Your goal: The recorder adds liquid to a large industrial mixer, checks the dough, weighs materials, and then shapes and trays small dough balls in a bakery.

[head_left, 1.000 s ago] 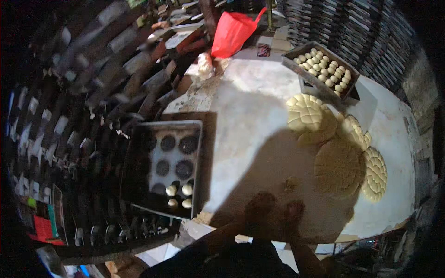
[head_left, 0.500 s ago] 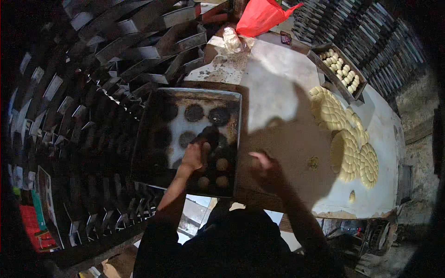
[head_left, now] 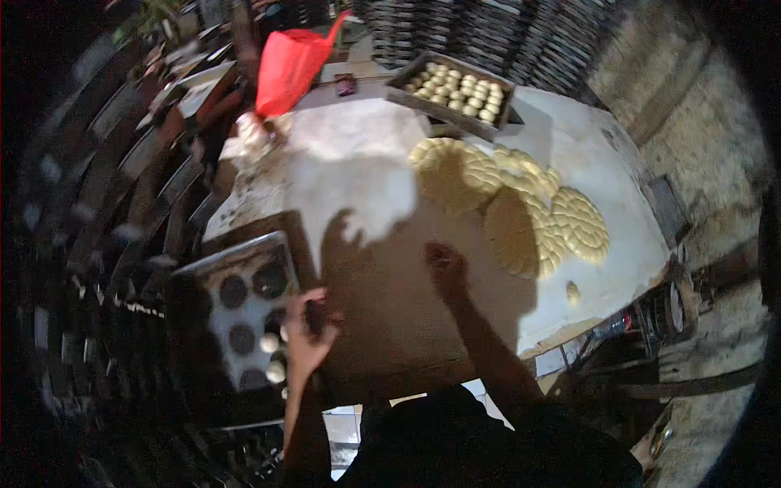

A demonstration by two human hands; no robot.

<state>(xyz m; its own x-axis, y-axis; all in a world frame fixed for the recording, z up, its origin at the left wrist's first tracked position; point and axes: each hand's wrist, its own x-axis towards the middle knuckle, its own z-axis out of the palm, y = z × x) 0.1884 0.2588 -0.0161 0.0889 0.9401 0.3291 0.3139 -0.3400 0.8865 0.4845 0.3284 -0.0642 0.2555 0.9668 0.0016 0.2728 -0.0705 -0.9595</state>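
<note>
A dark baking tray (head_left: 281, 241) lies at the left of the table, with dark round marks on its bottom. Pale dough balls (head_left: 276, 372) sit along its right side, partly behind my left hand (head_left: 309, 335). That hand is at the tray's right edge, thumb and fingers apart, with nothing visible in it. My right hand (head_left: 446, 270) is over the shaded middle of the table, blurred; its fingers look bent, and whether they hold anything is unclear. Beyond it, to the right, lie flat rounds of yellow dough (head_left: 579, 224) divided into many small pieces.
At the back of the table stands a box (head_left: 488, 130) with rows of dough balls. A red plastic bag (head_left: 289, 69) and a crumpled clear bag (head_left: 252, 130) are at the back left. One small dough piece (head_left: 573, 293) lies near the right front edge. Dark stacked trays (head_left: 488, 37) rise behind.
The view has swung to the right. My left hand has come from over the tray to its right edge and its fingers have spread. My right hand has moved away from the tray, toward the cut dough.
</note>
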